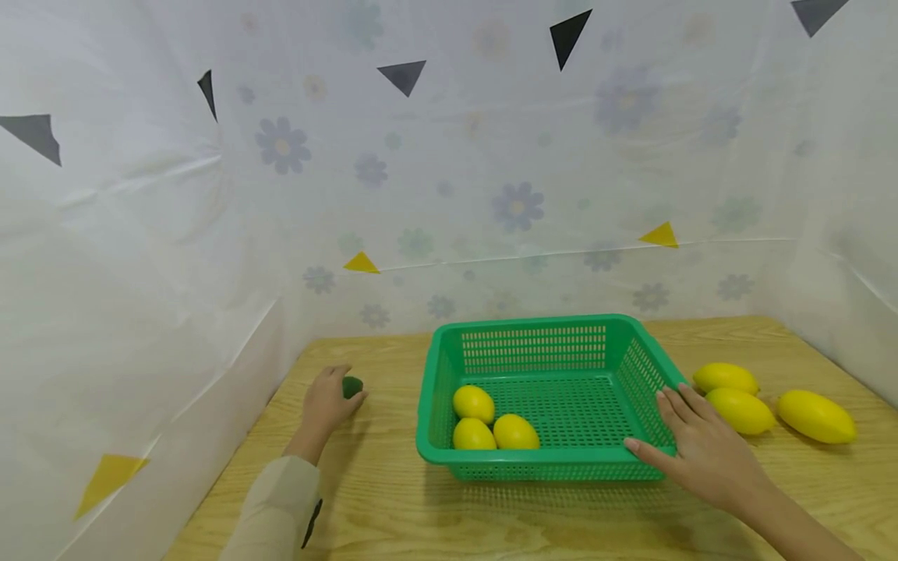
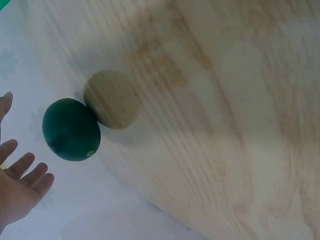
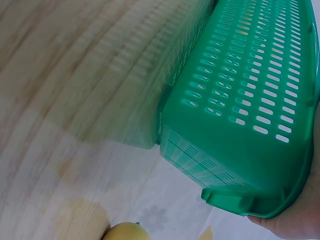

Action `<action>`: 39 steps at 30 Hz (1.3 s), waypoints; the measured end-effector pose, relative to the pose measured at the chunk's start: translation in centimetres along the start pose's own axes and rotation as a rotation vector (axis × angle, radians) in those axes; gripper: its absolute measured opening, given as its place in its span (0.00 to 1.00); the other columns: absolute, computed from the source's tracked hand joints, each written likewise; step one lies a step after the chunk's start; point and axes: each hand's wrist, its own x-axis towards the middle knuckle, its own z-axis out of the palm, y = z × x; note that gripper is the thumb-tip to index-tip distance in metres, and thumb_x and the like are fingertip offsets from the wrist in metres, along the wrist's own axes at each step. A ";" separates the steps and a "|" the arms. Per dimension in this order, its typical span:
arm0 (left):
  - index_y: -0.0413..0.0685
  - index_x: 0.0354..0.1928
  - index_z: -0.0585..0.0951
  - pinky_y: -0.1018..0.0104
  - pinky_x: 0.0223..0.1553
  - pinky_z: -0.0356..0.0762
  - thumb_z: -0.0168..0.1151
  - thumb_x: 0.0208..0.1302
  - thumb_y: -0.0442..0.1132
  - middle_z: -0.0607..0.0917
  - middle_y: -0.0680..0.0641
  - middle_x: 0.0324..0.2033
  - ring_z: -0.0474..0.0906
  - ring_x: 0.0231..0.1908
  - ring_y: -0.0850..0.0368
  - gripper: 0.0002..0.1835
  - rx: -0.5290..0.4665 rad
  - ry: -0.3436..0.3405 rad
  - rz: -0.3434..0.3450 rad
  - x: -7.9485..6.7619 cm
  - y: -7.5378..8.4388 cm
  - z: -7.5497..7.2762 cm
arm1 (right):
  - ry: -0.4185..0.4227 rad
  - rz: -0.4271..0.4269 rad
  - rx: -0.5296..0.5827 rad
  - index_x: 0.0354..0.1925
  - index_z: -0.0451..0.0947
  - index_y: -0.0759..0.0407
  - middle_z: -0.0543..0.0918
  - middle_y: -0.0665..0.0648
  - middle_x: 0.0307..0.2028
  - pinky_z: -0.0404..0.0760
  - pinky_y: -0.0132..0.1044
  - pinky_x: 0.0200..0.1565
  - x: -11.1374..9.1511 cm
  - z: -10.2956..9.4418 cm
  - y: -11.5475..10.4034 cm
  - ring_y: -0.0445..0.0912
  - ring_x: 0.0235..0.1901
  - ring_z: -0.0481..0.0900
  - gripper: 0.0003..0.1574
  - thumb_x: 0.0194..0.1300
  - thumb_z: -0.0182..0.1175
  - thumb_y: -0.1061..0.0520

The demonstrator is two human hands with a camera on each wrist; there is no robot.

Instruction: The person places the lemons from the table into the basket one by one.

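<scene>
A dark green, rounded fruit [image 2: 71, 130] with a small pale spot at one end rests on the table at the left. My left hand [image 1: 327, 403] is around it in the head view, thumb and fingers spread; the left wrist view shows the fingers [image 2: 35, 175] loosely bent beside the fruit. My right hand [image 1: 708, 452] rests on the right front corner of a green plastic basket [image 1: 554, 456], its fingers extended over the side rim and its thumb on the front rim. Three lemons [image 1: 515, 431] sit in the basket's left front corner.
Three more lemons [image 1: 738, 411] lie on the table to the right of the basket, two of them close together. White sheeting [image 1: 449, 171] with flower prints and triangle patches encloses the wooden table [image 1: 379, 506] at the back and sides.
</scene>
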 end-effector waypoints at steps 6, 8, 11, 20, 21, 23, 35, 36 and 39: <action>0.30 0.60 0.68 0.41 0.52 0.73 0.66 0.56 0.44 0.72 0.28 0.55 0.71 0.53 0.32 0.34 0.027 -0.041 -0.027 0.1 -0.8 0.6 | 0.005 -0.002 0.004 0.65 0.54 0.79 0.54 0.79 0.66 0.43 0.62 0.67 0.0 -0.1 -0.1 0.69 0.68 0.45 0.56 0.62 0.51 0.32; 0.30 0.60 0.67 0.41 0.51 0.74 0.66 0.56 0.44 0.71 0.27 0.55 0.70 0.53 0.31 0.35 0.031 -0.053 -0.036 0.2 -1.1 0.9 | 0.001 -0.001 0.006 0.65 0.53 0.79 0.53 0.79 0.66 0.40 0.61 0.68 0.0 -0.1 0.0 0.69 0.68 0.44 0.56 0.62 0.50 0.32; 0.29 0.61 0.65 0.41 0.50 0.74 0.66 0.57 0.43 0.69 0.26 0.56 0.69 0.53 0.31 0.36 0.028 -0.085 -0.064 0.3 -1.5 1.3 | 0.000 -0.002 0.004 0.65 0.53 0.80 0.53 0.79 0.66 0.38 0.59 0.69 -0.1 0.0 0.0 0.70 0.68 0.45 0.57 0.63 0.50 0.33; 0.27 0.62 0.62 0.39 0.48 0.74 0.65 0.57 0.42 0.68 0.25 0.54 0.69 0.52 0.29 0.37 0.040 -0.138 -0.123 0.5 -2.4 1.5 | 0.001 -0.006 -0.007 0.65 0.53 0.80 0.52 0.79 0.66 0.33 0.54 0.71 -0.1 0.1 0.1 0.69 0.68 0.45 0.56 0.63 0.50 0.33; 0.27 0.62 0.62 0.39 0.48 0.74 0.65 0.57 0.42 0.69 0.25 0.54 0.69 0.51 0.29 0.37 0.040 -0.138 -0.124 0.5 -2.4 1.4 | 0.002 -0.007 -0.009 0.65 0.53 0.80 0.53 0.79 0.66 0.33 0.54 0.71 -0.1 0.1 0.1 0.69 0.68 0.45 0.56 0.63 0.50 0.33; 0.27 0.62 0.63 0.39 0.49 0.74 0.66 0.57 0.42 0.69 0.24 0.54 0.69 0.52 0.29 0.37 0.047 -0.137 -0.124 0.4 -2.5 1.4 | 0.006 -0.008 -0.012 0.65 0.53 0.79 0.53 0.79 0.66 0.33 0.54 0.71 -0.1 0.1 0.0 0.69 0.68 0.45 0.56 0.63 0.50 0.33; 0.27 0.61 0.62 0.39 0.50 0.74 0.65 0.58 0.40 0.69 0.25 0.52 0.70 0.50 0.30 0.36 0.028 -0.165 -0.126 0.7 -2.6 1.9 | 0.002 -0.006 -0.013 0.65 0.52 0.79 0.53 0.78 0.66 0.35 0.56 0.70 0.0 0.1 0.1 0.69 0.68 0.45 0.56 0.63 0.50 0.32; 0.27 0.62 0.62 0.39 0.50 0.74 0.65 0.58 0.40 0.69 0.24 0.52 0.70 0.51 0.30 0.36 0.022 -0.169 -0.127 0.7 -2.6 2.0 | 0.004 -0.006 -0.018 0.65 0.53 0.79 0.53 0.78 0.66 0.36 0.56 0.70 -0.1 0.1 0.0 0.69 0.68 0.45 0.56 0.63 0.50 0.32; 0.27 0.63 0.60 0.39 0.51 0.73 0.64 0.58 0.39 0.69 0.24 0.54 0.70 0.52 0.30 0.36 0.002 -0.172 -0.138 0.8 -2.6 2.3 | 0.007 -0.008 -0.022 0.65 0.53 0.78 0.53 0.78 0.66 0.37 0.56 0.70 0.0 0.0 0.0 0.69 0.68 0.46 0.56 0.63 0.50 0.32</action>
